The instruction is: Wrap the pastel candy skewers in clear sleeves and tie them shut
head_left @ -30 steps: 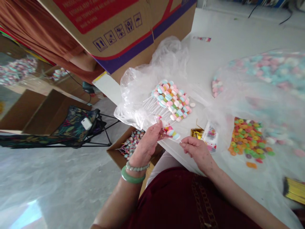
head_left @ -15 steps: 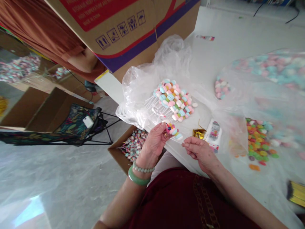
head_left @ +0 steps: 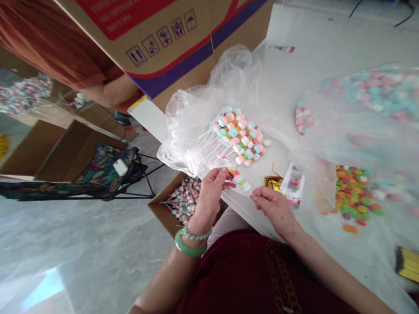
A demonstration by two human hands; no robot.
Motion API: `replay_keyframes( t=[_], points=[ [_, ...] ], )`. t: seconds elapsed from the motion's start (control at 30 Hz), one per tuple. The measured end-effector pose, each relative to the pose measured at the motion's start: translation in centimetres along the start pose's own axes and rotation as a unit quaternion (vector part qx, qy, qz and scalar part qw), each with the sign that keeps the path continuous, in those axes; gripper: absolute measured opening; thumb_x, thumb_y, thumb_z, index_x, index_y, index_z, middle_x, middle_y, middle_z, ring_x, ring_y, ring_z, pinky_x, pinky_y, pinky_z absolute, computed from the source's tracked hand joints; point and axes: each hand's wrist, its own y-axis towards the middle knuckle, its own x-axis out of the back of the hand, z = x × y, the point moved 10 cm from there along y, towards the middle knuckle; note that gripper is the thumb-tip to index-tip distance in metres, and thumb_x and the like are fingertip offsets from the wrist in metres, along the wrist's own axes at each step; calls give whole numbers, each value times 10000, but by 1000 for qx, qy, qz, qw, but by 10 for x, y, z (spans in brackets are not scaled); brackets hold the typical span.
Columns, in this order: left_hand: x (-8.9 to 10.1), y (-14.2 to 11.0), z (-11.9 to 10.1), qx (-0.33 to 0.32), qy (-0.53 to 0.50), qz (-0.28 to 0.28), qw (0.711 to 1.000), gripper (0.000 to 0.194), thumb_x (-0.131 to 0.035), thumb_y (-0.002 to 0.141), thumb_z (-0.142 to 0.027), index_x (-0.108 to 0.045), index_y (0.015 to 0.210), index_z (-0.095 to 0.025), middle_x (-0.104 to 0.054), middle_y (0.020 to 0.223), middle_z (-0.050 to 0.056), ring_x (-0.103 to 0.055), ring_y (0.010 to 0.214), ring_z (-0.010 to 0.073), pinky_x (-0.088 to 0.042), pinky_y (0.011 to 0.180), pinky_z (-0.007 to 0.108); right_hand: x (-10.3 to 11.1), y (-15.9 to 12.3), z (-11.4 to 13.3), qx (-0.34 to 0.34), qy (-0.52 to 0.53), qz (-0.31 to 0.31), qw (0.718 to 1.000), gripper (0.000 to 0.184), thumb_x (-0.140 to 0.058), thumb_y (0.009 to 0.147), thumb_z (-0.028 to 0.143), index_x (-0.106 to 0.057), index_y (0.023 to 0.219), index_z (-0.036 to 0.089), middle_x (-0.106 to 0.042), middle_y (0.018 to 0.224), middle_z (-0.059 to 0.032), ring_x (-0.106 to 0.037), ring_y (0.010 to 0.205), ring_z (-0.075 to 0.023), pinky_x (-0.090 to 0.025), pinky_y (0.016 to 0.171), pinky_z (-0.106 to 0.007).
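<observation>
My left hand (head_left: 209,198) grips a white stick threaded with pastel and colored candies (head_left: 237,179), and its fingers hide part of the stick. My right hand (head_left: 273,206) sits just to the right of the stick's candy end, its fingertips pinched together with nothing visible between them. Beyond both hands, a stack of finished candy sticks (head_left: 237,136) lies on a crumpled clear plastic bag (head_left: 186,135). Gold twist ties (head_left: 273,183) and a small printed packet (head_left: 293,185) lie close to my right hand.
Clear bags of pastel candies (head_left: 376,93) and ring-shaped fruit candies (head_left: 353,196) lie on the white table (head_left: 314,52). A large cardboard box (head_left: 163,43) stands at its far left. Below the table edge, an open carton holds lollipops (head_left: 183,200).
My left hand has turned slightly, and its fingers now cover more of the stick. My right hand has hardly moved, and the view has shifted slightly.
</observation>
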Motion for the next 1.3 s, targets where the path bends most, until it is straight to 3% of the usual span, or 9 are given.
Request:
replay_keyframes(
  t=[0.13, 0.5, 0.67, 0.73, 0.9, 1.03, 1.17, 1.23, 1.3],
  points=[
    [1, 1, -6, -23, 50, 4, 998, 318, -687, 734, -446, -610, 651, -149, -605, 574, 3, -544, 487, 102, -421, 523, 232, 4, 1, 10, 45, -74, -17, 996, 162, -555, 748, 325, -605, 657, 200, -483, 555, 38, -405, 545, -119, -300, 504, -240],
    [-7, -2, -11, -59, 87, 1, 994, 226, -638, 730, -267, -571, 536, -172, -552, 509, -12, -455, 524, 99, -356, 575, 224, 0, 2, 5, 32, -62, 2, 998, 169, -557, 760, 332, -610, 662, 205, -497, 553, 40, -397, 518, -116, -303, 490, -238],
    [-7, -2, -17, -83, 119, 0, 989, 276, -614, 754, -266, -525, 509, -176, -495, 473, -27, -392, 512, 90, -315, 556, 220, 16, 3, 6, 52, -85, -68, 993, 192, -542, 770, 331, -558, 619, 213, -490, 562, 39, -453, 583, -141, -342, 578, -261],
    [-7, -1, -13, -56, 100, 17, 993, 273, -624, 745, -277, -525, 511, -176, -483, 465, -27, -385, 496, 86, -312, 538, 220, 19, 3, 11, 78, -132, -84, 985, 192, -528, 776, 318, -553, 616, 216, -510, 579, 33, -478, 617, -153, -345, 606, -270],
    [-22, -1, 15, 115, -23, 138, 983, 244, -707, 658, -316, -550, 546, -167, -480, 475, -22, -421, 456, 85, -335, 488, 229, 17, 0, 21, 133, -208, -91, 965, 175, -493, 802, 295, -592, 676, 223, -586, 666, 11, -540, 686, -174, -367, 650, -281],
    [-19, 0, 9, 93, 32, 155, 983, 296, -753, 663, -333, -545, 543, -159, -476, 473, -29, -395, 445, 62, -309, 448, 194, 14, -2, 24, 136, -184, -65, 971, 175, -504, 810, 299, -589, 678, 224, -576, 638, 19, -529, 648, -163, -369, 628, -273],
    [-16, 4, -10, 53, -54, 149, 986, 369, -810, 624, -426, -649, 849, -182, -650, 767, 14, -587, 657, 113, -475, 615, 225, 12, -4, 28, 132, -154, -51, 978, 173, -518, 806, 297, -593, 672, 217, -561, 613, 26, -508, 614, -150, -365, 604, -264],
    [-22, 5, -13, 71, -139, 164, 974, 521, -781, 619, -545, -644, 987, -203, -674, 984, 61, -642, 843, 180, -516, 742, 298, 10, -4, 29, 132, -145, -45, 980, 165, -527, 803, 293, -602, 679, 214, -563, 613, 27, -507, 613, -149, -367, 605, -263],
    [-31, 4, -11, 91, -188, 174, 962, 576, -738, 637, -609, -634, 1035, -206, -670, 1062, 90, -654, 910, 229, -521, 786, 350, 9, -4, 28, 131, -145, -44, 980, 156, -537, 801, 287, -604, 681, 214, -572, 624, 26, -514, 623, -151, -373, 612, -265]
  ],
)
